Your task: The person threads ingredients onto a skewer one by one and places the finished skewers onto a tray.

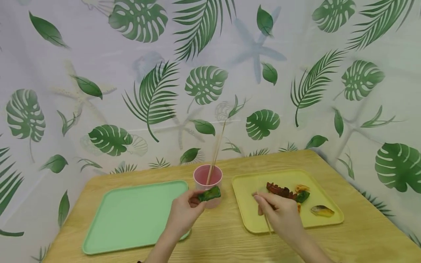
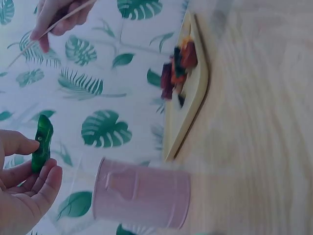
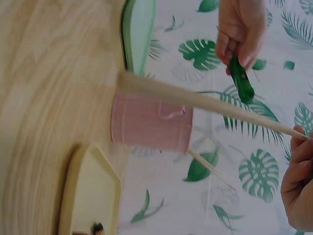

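In front of the pink cup my left hand [image 1: 182, 210] pinches a glossy dark green piece [image 1: 210, 193], which looks like green pepper, between thumb and fingers. A small mark shows on the side of that piece [image 2: 43, 142] in the left wrist view. Over the left part of the yellow tray, my right hand [image 1: 283, 213] pinches a thin wooden skewer [image 3: 195, 100] near one end. Its other end slants down toward the table in the head view. Skewer and green piece are apart, with nothing visible threaded on the skewer.
The pink cup [image 1: 198, 179] holds more skewers [image 1: 215, 157] standing upright. On the yellow tray [image 1: 248, 215] lie a red-brown piece [image 1: 279, 190], another green piece [image 1: 302, 197], orange bits [image 1: 302, 188] and a yellow-and-dark piece [image 1: 322, 210]. A light green tray [image 1: 138, 212] lies at left.
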Demonstrator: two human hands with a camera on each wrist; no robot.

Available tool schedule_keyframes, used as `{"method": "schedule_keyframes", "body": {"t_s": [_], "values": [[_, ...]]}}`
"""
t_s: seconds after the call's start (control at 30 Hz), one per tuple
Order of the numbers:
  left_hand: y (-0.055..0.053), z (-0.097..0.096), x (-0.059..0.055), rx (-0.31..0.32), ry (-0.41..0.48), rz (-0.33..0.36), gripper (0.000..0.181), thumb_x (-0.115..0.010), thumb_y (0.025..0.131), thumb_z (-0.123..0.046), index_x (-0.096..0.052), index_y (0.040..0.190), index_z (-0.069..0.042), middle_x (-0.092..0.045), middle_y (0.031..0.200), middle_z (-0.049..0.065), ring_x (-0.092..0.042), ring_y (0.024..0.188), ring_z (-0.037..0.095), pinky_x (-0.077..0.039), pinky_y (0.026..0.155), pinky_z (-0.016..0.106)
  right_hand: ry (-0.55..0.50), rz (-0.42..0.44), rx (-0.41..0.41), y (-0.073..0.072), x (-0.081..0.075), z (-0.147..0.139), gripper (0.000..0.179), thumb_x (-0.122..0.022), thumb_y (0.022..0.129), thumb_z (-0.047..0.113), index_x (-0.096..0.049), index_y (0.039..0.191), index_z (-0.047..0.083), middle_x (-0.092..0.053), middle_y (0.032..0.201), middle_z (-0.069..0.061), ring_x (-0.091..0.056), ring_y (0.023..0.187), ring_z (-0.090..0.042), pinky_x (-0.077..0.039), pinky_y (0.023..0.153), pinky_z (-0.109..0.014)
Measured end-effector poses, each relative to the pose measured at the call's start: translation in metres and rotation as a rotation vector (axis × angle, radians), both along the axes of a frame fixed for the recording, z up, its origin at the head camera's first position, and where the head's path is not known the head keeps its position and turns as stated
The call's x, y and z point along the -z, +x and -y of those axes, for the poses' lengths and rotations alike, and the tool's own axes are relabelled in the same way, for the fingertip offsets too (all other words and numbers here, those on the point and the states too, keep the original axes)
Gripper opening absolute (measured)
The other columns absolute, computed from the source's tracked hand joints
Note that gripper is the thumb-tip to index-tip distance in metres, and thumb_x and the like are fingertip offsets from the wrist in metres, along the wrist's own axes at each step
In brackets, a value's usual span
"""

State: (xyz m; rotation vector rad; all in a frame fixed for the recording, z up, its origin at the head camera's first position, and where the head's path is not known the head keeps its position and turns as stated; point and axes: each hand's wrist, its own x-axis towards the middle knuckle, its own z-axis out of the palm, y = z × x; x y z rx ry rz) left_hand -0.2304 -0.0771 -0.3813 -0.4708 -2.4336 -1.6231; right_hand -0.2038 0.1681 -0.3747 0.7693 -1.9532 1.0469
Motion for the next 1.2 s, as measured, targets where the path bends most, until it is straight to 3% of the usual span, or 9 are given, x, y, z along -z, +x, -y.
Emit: {"method": "schedule_keyframes", "body": {"t_s": [0.07,0.27,0.43,0.57,0.67,1.03,1.2], "values": [[-0.007,0.01,-0.005,-0.042,-0.003,-0.02,0.025,-0.067,0.081,-0.003,-0.065,0.105,0.003,-0.064,0.084,0.007,-0.059,0.075,0.016,-0.051,0.063,0.021,0.034,0.06,-0.03,0.001,0.006,0.016,0.017,-0.063,0.08,-0.011,-0.071,0.088,0.002,-0.053,0.056,0.009,-0.039,0.044,0.005,-0.038,0.044,-0.011],[-0.025,0.029,-0.017,-0.136,0.009,0.04,0.026,-0.068,0.081,-0.007,-0.065,0.104,0.003,-0.064,0.079,0.006,-0.059,0.072,0.015,-0.047,0.06,0.027,0.111,0.44,-0.12,-0.001,0.017,0.053,0.015,-0.054,0.093,0.005,-0.068,0.098,0.002,-0.051,0.059,0.009,-0.037,0.047,0.003,-0.035,0.041,-0.018],[-0.029,0.029,-0.017,-0.152,0.049,0.08,0.027,-0.068,0.081,-0.008,-0.065,0.105,0.004,-0.064,0.08,0.007,-0.058,0.073,0.016,-0.046,0.059,0.027,0.113,0.672,-0.229,-0.008,0.019,0.069,0.019,-0.053,0.095,0.015,-0.067,0.084,0.007,-0.053,0.059,0.004,-0.035,0.045,0.001,-0.031,0.04,-0.018],[-0.03,0.028,-0.016,-0.17,0.055,0.063,0.025,-0.069,0.08,-0.006,-0.065,0.102,0.004,-0.064,0.078,0.007,-0.057,0.07,0.014,-0.046,0.058,0.026,0.081,0.723,-0.318,-0.013,0.024,0.077,0.021,-0.054,0.095,0.015,-0.067,0.081,0.005,-0.055,0.057,0.002,-0.035,0.042,0.001,-0.03,0.039,-0.017],[-0.031,0.028,-0.016,-0.18,0.053,0.048,0.025,-0.069,0.08,-0.006,-0.065,0.102,0.004,-0.064,0.077,0.007,-0.057,0.07,0.014,-0.046,0.059,0.026,0.072,0.728,-0.34,-0.014,0.026,0.08,0.02,-0.053,0.095,0.013,-0.067,0.083,0.004,-0.055,0.055,0.0,-0.034,0.041,0.001,-0.029,0.038,-0.016],[-0.033,0.023,-0.012,-0.201,0.047,0.035,0.021,-0.07,0.077,-0.004,-0.065,0.097,0.003,-0.063,0.077,0.006,-0.056,0.068,0.012,-0.046,0.058,0.024,0.04,0.745,-0.346,-0.019,0.029,0.079,0.022,-0.053,0.095,0.014,-0.067,0.083,0.003,-0.054,0.055,0.002,-0.031,0.04,0.001,-0.025,0.038,-0.016],[-0.031,0.019,-0.004,-0.192,-0.019,0.012,0.021,-0.072,0.077,-0.006,-0.066,0.095,0.003,-0.063,0.077,0.007,-0.057,0.068,0.013,-0.047,0.056,0.023,0.057,0.755,-0.29,-0.019,0.03,0.08,0.021,-0.053,0.095,0.014,-0.067,0.082,0.004,-0.053,0.054,0.003,-0.032,0.04,0.001,-0.026,0.039,-0.016]]}}
